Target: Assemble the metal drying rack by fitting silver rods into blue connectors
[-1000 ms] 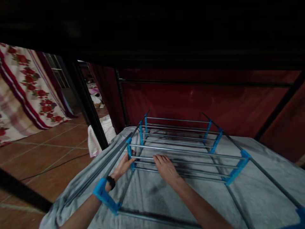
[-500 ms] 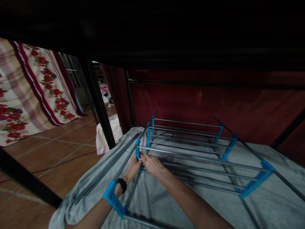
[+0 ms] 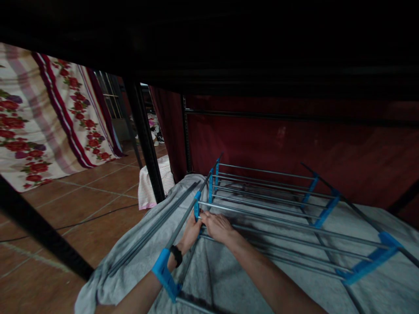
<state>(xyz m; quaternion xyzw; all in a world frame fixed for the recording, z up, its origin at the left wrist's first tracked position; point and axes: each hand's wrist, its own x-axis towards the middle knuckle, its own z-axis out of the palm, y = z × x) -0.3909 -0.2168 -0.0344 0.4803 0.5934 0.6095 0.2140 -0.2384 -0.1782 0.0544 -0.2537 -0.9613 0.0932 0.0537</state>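
Observation:
A rack of grey metal tubes [image 3: 278, 216] joined by blue plastic brackets lies on a grey blanket [image 3: 235, 288]. My left hand [image 3: 192, 231], with a black band on its wrist, is closed round the second blue bracket [image 3: 197, 206] on the rack's left side. Beside it my right hand [image 3: 216, 224] grips the end of a metal tube where it meets that bracket. The fingertips of both hands nearly touch, and the tube's end is partly hidden by them. A nearer blue bracket [image 3: 165, 272] stands by my left forearm.
Loose metal tubes [image 3: 153, 231] lie on the blanket at the left. Black frame posts [image 3: 147, 144] and a dark surface overhead enclose the space. Behind hangs a dark red cloth [image 3: 262, 144]. A flowered cloth [image 3: 65, 117] hangs at the left above a tiled floor [image 3: 98, 196] with a cable.
The view has shifted slightly, so the rack and both hands appear a little further right. Both hands keep their hold at the same bracket.

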